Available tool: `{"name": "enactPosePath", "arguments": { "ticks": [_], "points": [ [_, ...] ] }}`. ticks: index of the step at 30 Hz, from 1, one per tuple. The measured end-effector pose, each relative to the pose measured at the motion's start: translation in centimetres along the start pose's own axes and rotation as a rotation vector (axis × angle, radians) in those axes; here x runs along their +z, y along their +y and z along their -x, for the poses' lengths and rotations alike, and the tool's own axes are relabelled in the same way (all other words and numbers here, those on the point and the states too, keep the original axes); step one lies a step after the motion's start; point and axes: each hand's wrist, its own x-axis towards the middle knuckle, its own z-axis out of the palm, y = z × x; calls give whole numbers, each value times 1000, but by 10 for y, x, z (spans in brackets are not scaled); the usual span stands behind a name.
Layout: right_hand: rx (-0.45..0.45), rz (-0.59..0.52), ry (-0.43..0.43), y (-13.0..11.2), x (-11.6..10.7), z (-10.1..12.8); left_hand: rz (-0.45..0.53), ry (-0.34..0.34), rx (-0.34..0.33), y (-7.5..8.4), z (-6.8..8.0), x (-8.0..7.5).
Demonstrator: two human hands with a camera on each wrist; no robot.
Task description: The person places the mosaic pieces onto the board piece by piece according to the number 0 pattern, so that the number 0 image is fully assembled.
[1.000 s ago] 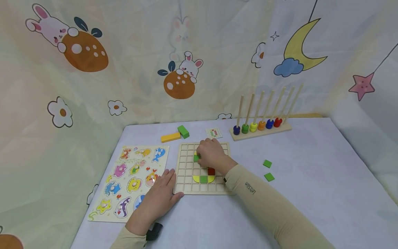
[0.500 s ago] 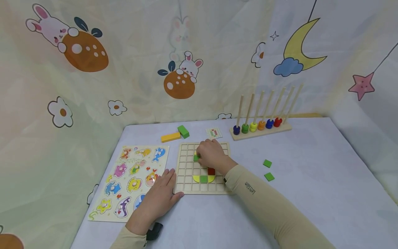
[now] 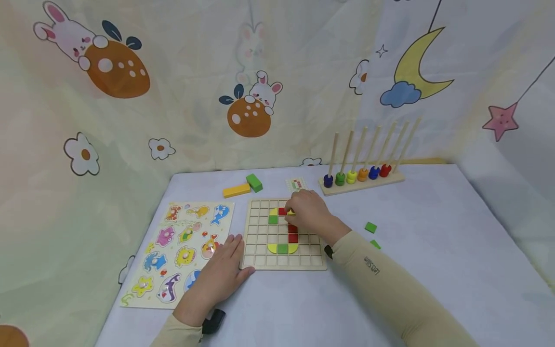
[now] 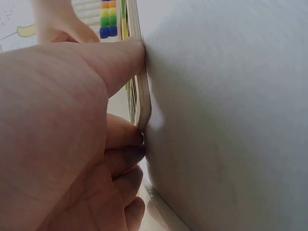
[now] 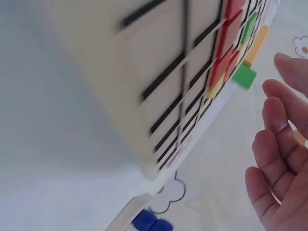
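My left hand [image 3: 222, 272] rests at the left edge of a wooden grid board [image 3: 259, 237], fingers extended. In the left wrist view its thumb [image 4: 122, 57] presses the board's side near a corner. Over the board's upper right part is my right hand [image 3: 314, 214]; the right wrist view shows its loosely bent fingers [image 5: 272, 151] holding nothing. Coloured tiles form a curved figure in the grid: a green tile [image 3: 273, 220], red tiles [image 3: 293, 238], another green tile [image 3: 283, 248] and yellow rounded pieces [image 3: 272, 248]. Part of the top row lies behind the right fingers.
A sea-animal peg puzzle [image 3: 175, 250] lies left, partly under the left hand. Behind the board are a yellow block [image 3: 236, 190], a green block [image 3: 254, 182] and a pattern card [image 3: 296, 184]. A bead stacker [image 3: 364, 183] stands back right; loose green tiles [image 3: 370, 227] lie right.
My right hand has shifted right and slightly up over the board, uncovering yellow and red tiles in the top row and more red below. My left hand stays in place.
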Motion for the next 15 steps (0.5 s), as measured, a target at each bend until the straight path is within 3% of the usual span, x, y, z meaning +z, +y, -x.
{"name": "enactPosePath", "arguments": {
  "ticks": [8,15],
  "points": [
    [26,-75,44,14,-9,20,0,19,22,-2,-1,-1],
    [48,-58,103,40,-14,37,8,13,15,-1,-1,1]
  ]
}}
